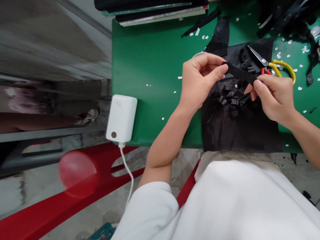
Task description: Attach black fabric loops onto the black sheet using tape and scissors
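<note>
Between my two hands a narrow strip of black fabric is stretched, one end in each. My left hand pinches the left end between thumb and fingers. At the other end, my right hand grips the strip with thumb and forefinger. Beneath them lies a black cloth sheet carrying a heap of small curled black scraps. Scissors with yellow handles rest partly open just beyond my right hand. A red-handled tool beside them is mostly hidden by that hand.
White paper bits dot the green table. A white power bank with a cable sits at its left edge. Books are stacked at the back, and black fabric is piled back right. A red chair stands left.
</note>
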`<action>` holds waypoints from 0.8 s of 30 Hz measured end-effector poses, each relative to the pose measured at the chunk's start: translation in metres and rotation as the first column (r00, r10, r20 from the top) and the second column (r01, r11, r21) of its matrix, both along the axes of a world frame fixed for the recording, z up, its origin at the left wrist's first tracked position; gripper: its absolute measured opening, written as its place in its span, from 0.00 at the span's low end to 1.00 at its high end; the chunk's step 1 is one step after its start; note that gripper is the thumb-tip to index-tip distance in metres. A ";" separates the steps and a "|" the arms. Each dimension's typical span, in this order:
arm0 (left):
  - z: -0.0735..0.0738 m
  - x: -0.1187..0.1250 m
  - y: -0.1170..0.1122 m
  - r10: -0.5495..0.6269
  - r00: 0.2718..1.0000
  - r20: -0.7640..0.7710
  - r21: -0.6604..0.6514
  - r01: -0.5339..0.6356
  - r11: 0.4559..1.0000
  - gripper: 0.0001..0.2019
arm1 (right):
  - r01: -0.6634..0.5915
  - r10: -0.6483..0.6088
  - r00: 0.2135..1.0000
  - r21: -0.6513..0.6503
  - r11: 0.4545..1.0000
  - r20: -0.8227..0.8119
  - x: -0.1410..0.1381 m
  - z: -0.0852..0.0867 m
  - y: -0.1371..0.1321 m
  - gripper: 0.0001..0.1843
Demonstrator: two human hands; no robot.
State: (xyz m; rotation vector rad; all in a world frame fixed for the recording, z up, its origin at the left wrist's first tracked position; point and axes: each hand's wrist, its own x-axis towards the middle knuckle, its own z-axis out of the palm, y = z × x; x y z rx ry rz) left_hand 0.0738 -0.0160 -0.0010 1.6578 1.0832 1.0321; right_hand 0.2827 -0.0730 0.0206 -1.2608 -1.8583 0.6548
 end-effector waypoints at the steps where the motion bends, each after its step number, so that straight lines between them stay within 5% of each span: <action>1: 0.003 0.001 -0.001 0.038 0.999 0.027 -0.011 -0.038 0.999 0.27 | -0.017 0.016 0.999 0.025 1.000 0.033 0.001 0.000 0.000 0.20; 3: 0.010 0.003 -0.003 0.117 0.989 0.094 -0.032 -0.114 0.993 0.21 | -0.072 0.065 0.993 0.077 0.994 0.093 0.002 -0.001 0.001 0.19; 12: 0.011 -0.001 0.002 0.079 0.948 0.308 -0.139 -0.037 0.990 0.17 | -0.218 0.184 0.961 0.162 0.962 0.204 -0.001 -0.001 0.000 0.19; 15: 0.011 -0.008 0.007 0.097 0.956 0.277 -0.087 -0.076 0.993 0.14 | -0.164 0.128 0.966 0.151 0.975 0.224 0.001 0.002 0.001 0.17; 18: 0.011 -0.021 0.013 0.090 0.988 0.127 0.097 -0.103 0.990 0.08 | 0.005 -0.044 0.940 0.117 0.993 0.338 0.007 0.005 0.003 0.11; 21: 0.011 -0.032 0.018 0.132 0.989 -0.062 0.378 -0.099 0.921 0.10 | 0.225 -0.215 0.782 0.056 0.973 0.585 0.014 0.007 0.010 0.07; 24: 0.011 -0.034 0.021 0.226 0.957 -0.184 0.473 -0.116 0.874 0.09 | 0.369 -0.239 0.563 0.018 0.929 0.791 0.020 0.006 0.016 0.18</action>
